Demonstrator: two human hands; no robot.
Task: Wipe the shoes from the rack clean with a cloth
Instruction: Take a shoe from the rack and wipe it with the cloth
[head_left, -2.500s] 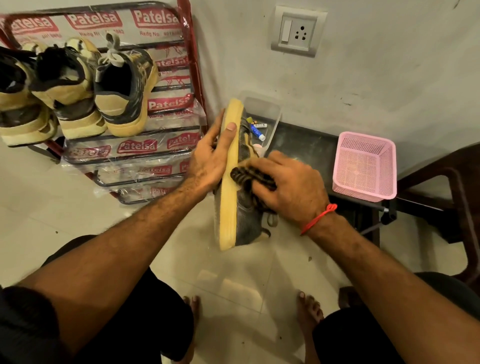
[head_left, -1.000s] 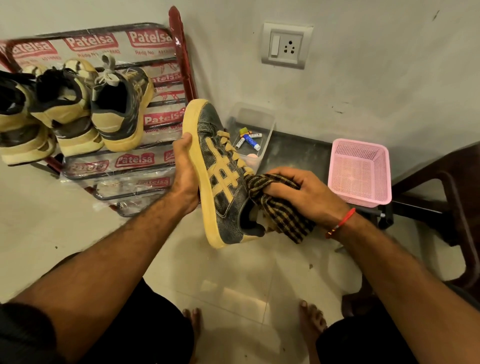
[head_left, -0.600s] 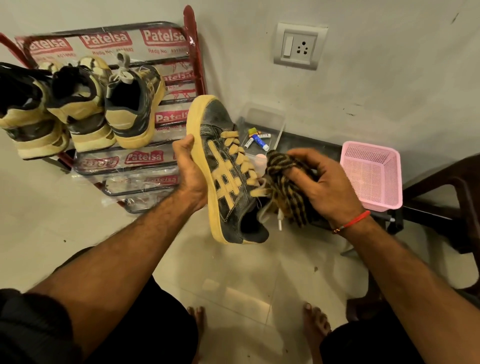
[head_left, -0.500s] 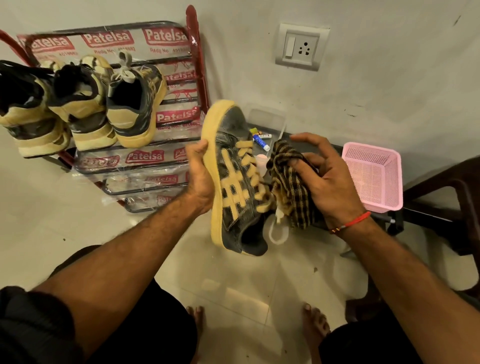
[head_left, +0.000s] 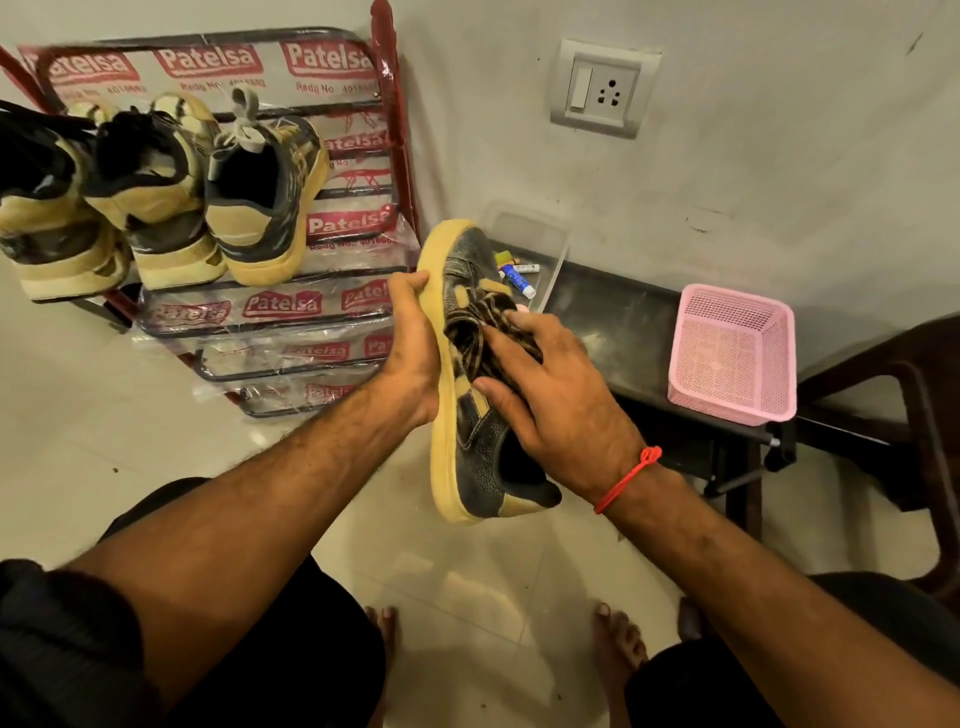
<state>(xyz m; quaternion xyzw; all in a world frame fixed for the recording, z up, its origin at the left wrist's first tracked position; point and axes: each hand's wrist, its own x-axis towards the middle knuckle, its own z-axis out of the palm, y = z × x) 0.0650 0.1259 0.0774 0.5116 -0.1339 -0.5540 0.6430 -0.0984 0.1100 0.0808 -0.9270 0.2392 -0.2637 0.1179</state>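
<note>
Shoe (head_left: 480, 441), cracked dark leather, rubbed by right hand's (head_left: 558, 410) checked cloth (head_left: 470, 327).

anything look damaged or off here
The shoe rack still wears its printed plastic wrapping, crumpled and torn at the lower rails. The shoe being wiped has cracked, worn dark leather. Nothing looks spilled.
</note>
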